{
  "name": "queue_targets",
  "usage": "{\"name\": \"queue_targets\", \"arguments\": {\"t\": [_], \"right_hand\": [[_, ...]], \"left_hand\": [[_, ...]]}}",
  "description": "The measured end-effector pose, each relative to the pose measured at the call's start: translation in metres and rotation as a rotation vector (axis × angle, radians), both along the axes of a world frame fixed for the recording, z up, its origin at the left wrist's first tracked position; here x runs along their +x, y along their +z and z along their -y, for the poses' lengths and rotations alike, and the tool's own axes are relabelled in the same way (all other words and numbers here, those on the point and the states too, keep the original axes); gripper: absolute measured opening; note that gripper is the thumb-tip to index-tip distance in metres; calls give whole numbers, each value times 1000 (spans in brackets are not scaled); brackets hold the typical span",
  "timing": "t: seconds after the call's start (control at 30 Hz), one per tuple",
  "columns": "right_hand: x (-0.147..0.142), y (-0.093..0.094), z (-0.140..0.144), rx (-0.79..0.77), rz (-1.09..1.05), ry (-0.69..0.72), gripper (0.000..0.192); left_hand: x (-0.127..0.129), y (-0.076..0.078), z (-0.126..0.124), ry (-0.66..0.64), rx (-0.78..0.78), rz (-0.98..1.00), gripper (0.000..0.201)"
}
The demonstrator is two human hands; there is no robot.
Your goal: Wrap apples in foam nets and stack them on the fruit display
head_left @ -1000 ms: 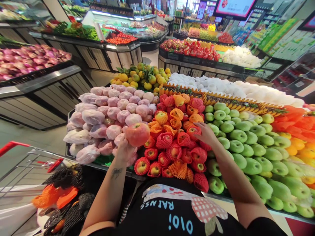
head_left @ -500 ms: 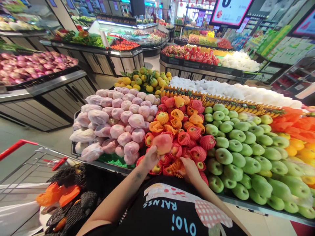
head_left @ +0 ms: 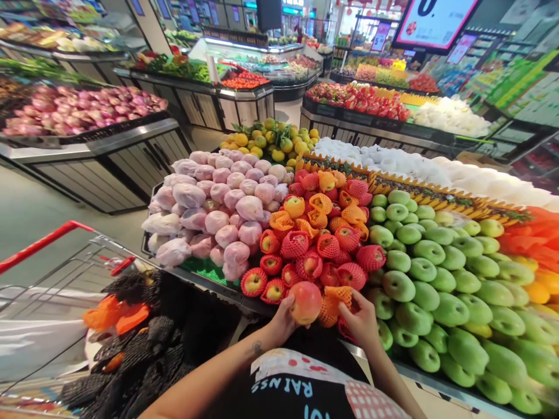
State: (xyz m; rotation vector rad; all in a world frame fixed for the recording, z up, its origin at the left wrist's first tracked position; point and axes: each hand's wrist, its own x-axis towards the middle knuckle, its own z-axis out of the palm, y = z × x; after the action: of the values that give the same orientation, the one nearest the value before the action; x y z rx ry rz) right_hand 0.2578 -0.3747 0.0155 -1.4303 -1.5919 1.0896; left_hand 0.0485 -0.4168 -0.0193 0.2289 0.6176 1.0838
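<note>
Apple (head_left: 305,302) between hands, seemingly gripped.

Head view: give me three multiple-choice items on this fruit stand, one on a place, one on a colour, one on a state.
1. Where do the green apples lie from the net-wrapped red apples?
A. to their left
B. to their right
C. behind them

2. What colour is the foam net that the right hand grips?
A. orange
B. white
C. black

3. What state is the apple in the left hand in?
A. in a plastic bag
B. sleeved in a net
C. bare, no wrap

Answers:
1 B, the green pile fills the stand on the right of the red ones.
2 A, the mesh between the fingers is orange.
3 C, its red and yellow skin shows with no net or bag over it.
</note>
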Motion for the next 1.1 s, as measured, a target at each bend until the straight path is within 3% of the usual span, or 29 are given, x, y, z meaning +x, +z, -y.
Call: {"name": "queue_targets", "arguments": {"t": [0.17, 0.4, 0.6, 0.77, 0.93, 1.1], "right_hand": [[12, 1, 24, -288, -408, 182, 42], [48, -5, 23, -454, -599, 145, 38], [59, -1, 24, -241, -394, 139, 16], [42, 6, 28, -69, -360, 61, 26], [23, 8, 35, 147, -54, 150, 23], [-14, 3, 42, 265, 142, 223, 4]], "left_hand": [[24, -17, 16, 0, 53, 48, 55], [48, -36, 34, 48, 92, 47, 55], [61, -23, 26, -19, 106, -43, 71], [58, -13, 21, -50, 164, -139, 77], [38, -1, 15, -91, 226, -183, 84], [6, 6, 12, -115, 220, -176, 76]]}}
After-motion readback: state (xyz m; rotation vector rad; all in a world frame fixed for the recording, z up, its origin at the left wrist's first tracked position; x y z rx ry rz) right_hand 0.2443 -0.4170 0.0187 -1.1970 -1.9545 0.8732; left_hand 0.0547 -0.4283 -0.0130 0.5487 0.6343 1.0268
